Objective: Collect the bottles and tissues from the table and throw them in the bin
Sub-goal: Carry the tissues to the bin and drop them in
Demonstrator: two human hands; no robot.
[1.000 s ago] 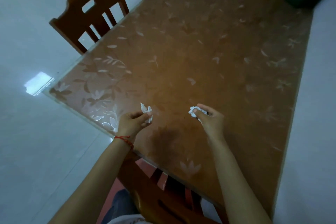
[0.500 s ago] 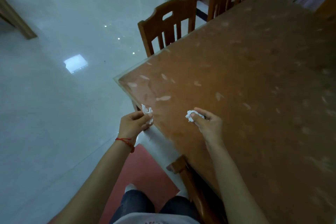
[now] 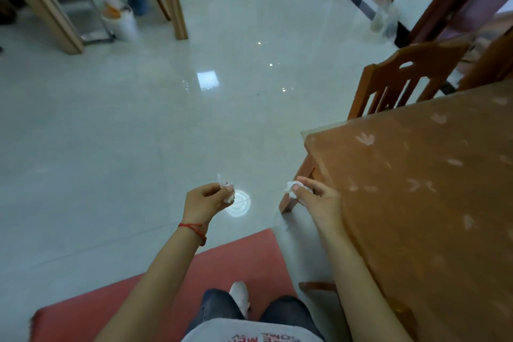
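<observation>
Home dining room: wooden table (image 3: 416,189), dining chair (image 3: 399,83), glossy tiled floor (image 3: 138,133).

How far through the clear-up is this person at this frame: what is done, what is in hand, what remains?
Done: the visible part of the table shows no bottles or tissues; its far end is out of frame. In hand: the left hand pinches one crumpled tissue, the right hand another tissue, both off the table's edge over the floor. Left: binning them; I cannot clearly identify a bin here.
</observation>
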